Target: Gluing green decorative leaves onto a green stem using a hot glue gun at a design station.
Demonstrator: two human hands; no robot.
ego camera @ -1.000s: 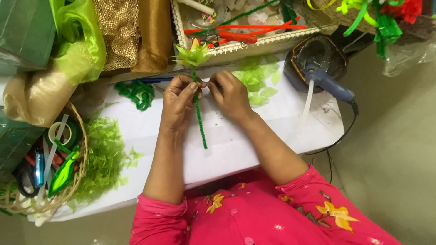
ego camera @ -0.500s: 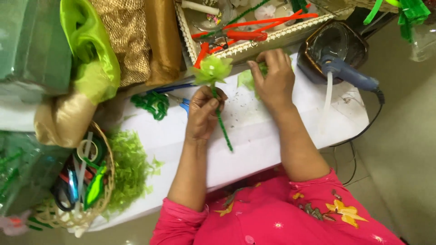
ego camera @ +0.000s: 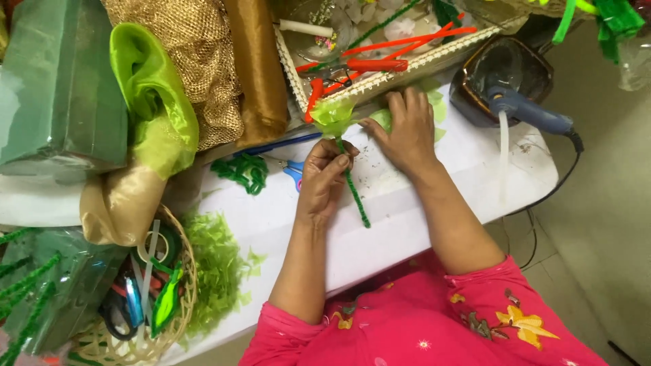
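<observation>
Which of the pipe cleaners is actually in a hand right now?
The dark green pipe cleaner, pinched upright-ish by the left hand as the stem under the light green flower. The red and orange ones lie untouched in the tray.

Glue gun (ego camera: 527,112) right of tray (ego camera: 380,78), basket (ego camera: 135,318) far left.

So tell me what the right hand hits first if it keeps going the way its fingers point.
The right hand points up the table at the white-edged tray of red pipe cleaners; its fingertips look almost at the tray's rim, though depth is unclear.
</observation>
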